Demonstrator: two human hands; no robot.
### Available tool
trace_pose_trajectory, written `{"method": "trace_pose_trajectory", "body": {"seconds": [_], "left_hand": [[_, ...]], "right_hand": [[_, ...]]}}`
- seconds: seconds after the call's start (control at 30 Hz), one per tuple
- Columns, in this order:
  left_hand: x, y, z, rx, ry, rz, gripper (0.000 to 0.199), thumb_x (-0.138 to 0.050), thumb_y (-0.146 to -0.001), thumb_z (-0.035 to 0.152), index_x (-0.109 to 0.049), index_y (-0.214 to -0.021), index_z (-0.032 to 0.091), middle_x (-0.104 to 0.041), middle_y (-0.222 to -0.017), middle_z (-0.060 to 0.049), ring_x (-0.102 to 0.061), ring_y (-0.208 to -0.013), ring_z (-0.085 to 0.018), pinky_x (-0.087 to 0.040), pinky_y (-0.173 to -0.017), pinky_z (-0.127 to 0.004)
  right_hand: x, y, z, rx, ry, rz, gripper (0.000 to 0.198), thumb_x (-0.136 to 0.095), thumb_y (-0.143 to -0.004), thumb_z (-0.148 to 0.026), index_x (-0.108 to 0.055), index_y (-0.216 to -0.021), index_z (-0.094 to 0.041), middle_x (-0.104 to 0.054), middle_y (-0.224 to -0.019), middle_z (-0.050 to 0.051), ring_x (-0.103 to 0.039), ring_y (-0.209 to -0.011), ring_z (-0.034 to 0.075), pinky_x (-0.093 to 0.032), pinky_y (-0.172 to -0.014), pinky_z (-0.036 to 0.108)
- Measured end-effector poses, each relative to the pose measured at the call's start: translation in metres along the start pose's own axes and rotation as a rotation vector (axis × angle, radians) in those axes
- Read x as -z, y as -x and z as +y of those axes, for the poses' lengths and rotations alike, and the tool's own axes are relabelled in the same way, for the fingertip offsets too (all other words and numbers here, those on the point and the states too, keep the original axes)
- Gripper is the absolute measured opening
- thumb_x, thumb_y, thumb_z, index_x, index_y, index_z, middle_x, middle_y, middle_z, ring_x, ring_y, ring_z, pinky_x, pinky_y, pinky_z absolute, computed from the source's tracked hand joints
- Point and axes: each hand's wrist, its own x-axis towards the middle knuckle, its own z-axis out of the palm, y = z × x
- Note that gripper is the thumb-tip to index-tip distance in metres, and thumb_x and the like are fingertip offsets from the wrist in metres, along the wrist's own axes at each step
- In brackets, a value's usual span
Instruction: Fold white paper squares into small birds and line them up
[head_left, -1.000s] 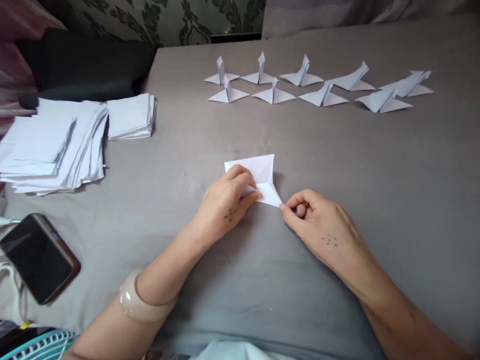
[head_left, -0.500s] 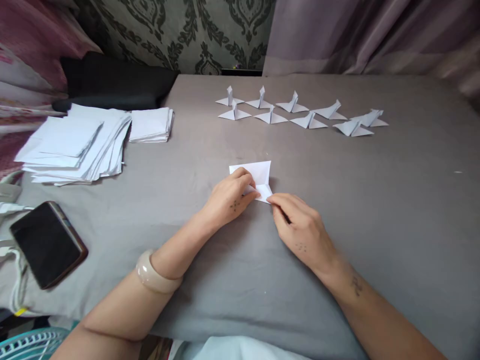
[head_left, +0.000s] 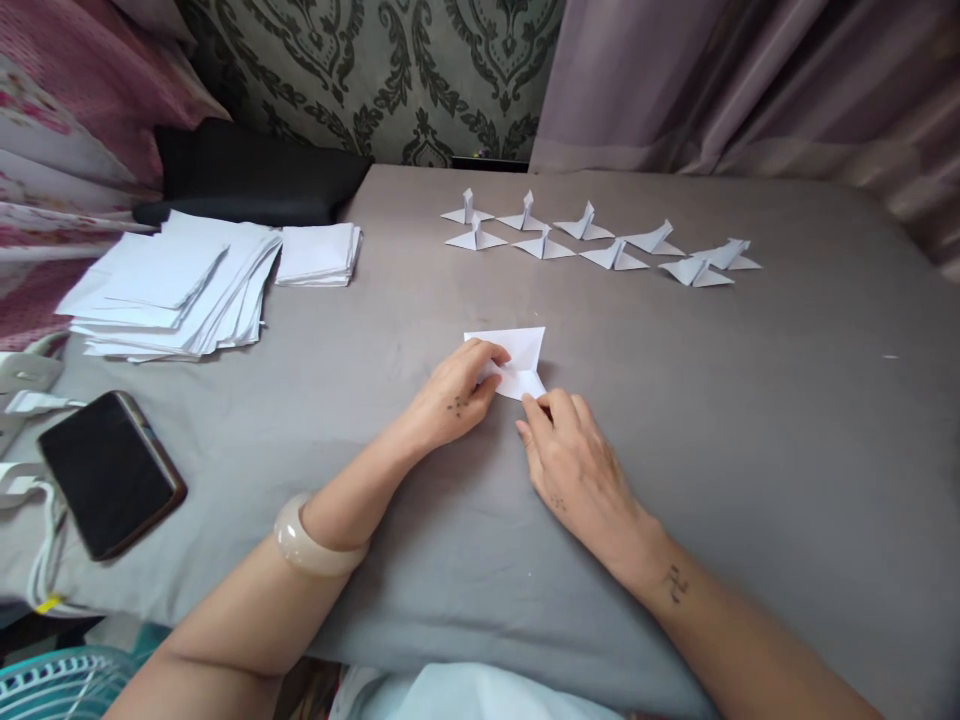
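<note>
A small piece of folded white paper (head_left: 523, 350) lies on the grey cloth in front of me, its creases showing and its far flap tilted up. My left hand (head_left: 459, 390) holds it at its left side, thumb and forefinger over the near part; its other fingers are partly hidden. At the near right corner, my right hand (head_left: 574, 450) touches the paper's edge with a fingertip. The right thumb is apart from the paper, and the fingers are loosely bent. Several folded white paper birds (head_left: 540, 244) stand in two rows beyond the hands.
On the left are a large stack of white paper (head_left: 172, 290) and a smaller stack (head_left: 319, 255). A dark phone (head_left: 112, 470) lies nearer, beside white cables (head_left: 45, 530). A black cushion-like thing (head_left: 255, 170) is behind the stacks. A teal fan (head_left: 67, 685) is at lower left.
The right thumb has come away from the paper's corner, and the right hand has shifted slightly left. My left thumb has drawn back a little. The camera view has moved slightly.
</note>
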Motion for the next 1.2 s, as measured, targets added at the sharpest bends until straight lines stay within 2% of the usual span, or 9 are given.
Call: {"method": "trace_pose_trajectory", "body": {"seconds": [0.3, 0.47, 0.7, 0.83, 0.9, 0.97, 1.03, 1.1, 1.2], "left_hand": [[-0.005, -0.001, -0.001, -0.02, -0.05, 0.055, 0.035, -0.041, -0.08, 0.004, -0.055, -0.109, 0.018, -0.058, -0.107, -0.007, -0.056, -0.083, -0.014, -0.048, -0.071, -0.027], [-0.003, -0.002, -0.002, 0.017, -0.019, 0.048, 0.036, -0.05, -0.074, 0.008, -0.056, -0.109, 0.018, -0.059, -0.102, -0.006, -0.054, -0.075, -0.013, -0.045, -0.065, -0.025], [-0.003, 0.002, -0.009, -0.074, -0.014, 0.028, 0.035, -0.048, -0.082, 0.01, -0.055, -0.115, 0.017, -0.059, -0.107, -0.008, -0.056, -0.084, -0.014, -0.047, -0.074, -0.028], [0.0, 0.005, -0.007, -0.076, 0.039, 0.035, 0.03, -0.048, -0.085, 0.013, -0.056, -0.113, 0.017, -0.061, -0.098, -0.006, -0.057, -0.084, -0.015, -0.047, -0.077, -0.028], [0.002, 0.006, -0.004, -0.095, 0.12, 0.03, 0.029, -0.048, -0.085, 0.013, -0.058, -0.112, 0.017, -0.062, -0.093, -0.004, -0.058, -0.085, -0.014, -0.048, -0.079, -0.028], [0.004, 0.006, -0.001, -0.127, 0.222, 0.039, 0.028, -0.049, -0.085, 0.013, -0.059, -0.111, 0.017, -0.062, -0.091, -0.003, -0.059, -0.088, -0.014, -0.047, -0.083, -0.027], [0.005, 0.006, 0.0, -0.154, 0.302, 0.062, 0.026, -0.051, -0.085, 0.013, -0.06, -0.109, 0.016, -0.063, -0.09, -0.003, -0.061, -0.089, -0.013, -0.047, -0.086, -0.027], [0.005, 0.005, -0.001, -0.173, 0.315, 0.076, 0.023, -0.052, -0.084, 0.013, -0.061, -0.105, 0.017, -0.065, -0.09, -0.003, -0.061, -0.089, -0.014, -0.047, -0.087, -0.028], [0.003, 0.004, -0.004, -0.182, 0.162, 0.085, 0.027, -0.05, -0.08, 0.007, -0.063, -0.102, 0.018, -0.066, -0.094, -0.004, -0.061, -0.091, -0.016, -0.048, -0.085, -0.03]], "right_hand": [[-0.001, -0.007, -0.002, 0.022, 0.004, -0.028, 0.039, -0.047, -0.095, -0.026, -0.055, -0.129, -0.01, -0.057, -0.096, 0.014, -0.048, -0.085, 0.024, -0.043, -0.072, 0.037], [0.0, -0.008, -0.002, 0.027, 0.018, -0.049, 0.042, -0.046, -0.095, -0.03, -0.053, -0.133, -0.012, -0.057, -0.097, 0.013, -0.048, -0.087, 0.025, -0.042, -0.072, 0.037], [0.005, 0.001, 0.0, 0.015, 0.039, -0.005, 0.03, -0.047, -0.095, -0.026, -0.063, -0.114, -0.009, -0.061, -0.097, 0.014, -0.051, -0.087, 0.024, -0.042, -0.072, 0.035], [0.006, 0.0, 0.008, -0.025, -0.004, 0.108, 0.024, -0.045, -0.096, -0.024, -0.067, -0.091, -0.015, -0.063, -0.09, 0.01, -0.052, -0.083, 0.022, -0.04, -0.072, 0.033], [0.005, -0.005, 0.011, -0.02, -0.043, 0.211, 0.02, -0.05, -0.094, -0.025, -0.065, -0.104, -0.015, -0.065, -0.103, 0.01, -0.053, -0.093, 0.022, -0.039, -0.079, 0.033], [0.004, -0.01, 0.012, 0.008, -0.056, 0.272, 0.028, -0.056, -0.091, -0.025, -0.059, -0.118, -0.016, -0.065, -0.114, 0.011, -0.051, -0.104, 0.025, -0.036, -0.087, 0.036], [0.001, -0.014, 0.013, 0.045, -0.045, 0.29, 0.026, -0.056, -0.091, -0.022, -0.058, -0.116, -0.018, -0.068, -0.107, 0.009, -0.052, -0.104, 0.024, -0.031, -0.091, 0.038], [-0.002, -0.016, 0.015, 0.082, -0.011, 0.306, 0.016, -0.052, -0.092, -0.017, -0.062, -0.105, -0.019, -0.069, -0.093, 0.005, -0.053, -0.096, 0.021, -0.028, -0.092, 0.038], [-0.004, -0.013, 0.017, 0.124, 0.099, 0.31, 0.019, -0.048, -0.092, -0.011, -0.065, -0.096, -0.02, -0.067, -0.088, 0.003, -0.051, -0.088, 0.019, -0.026, -0.091, 0.037]]}}
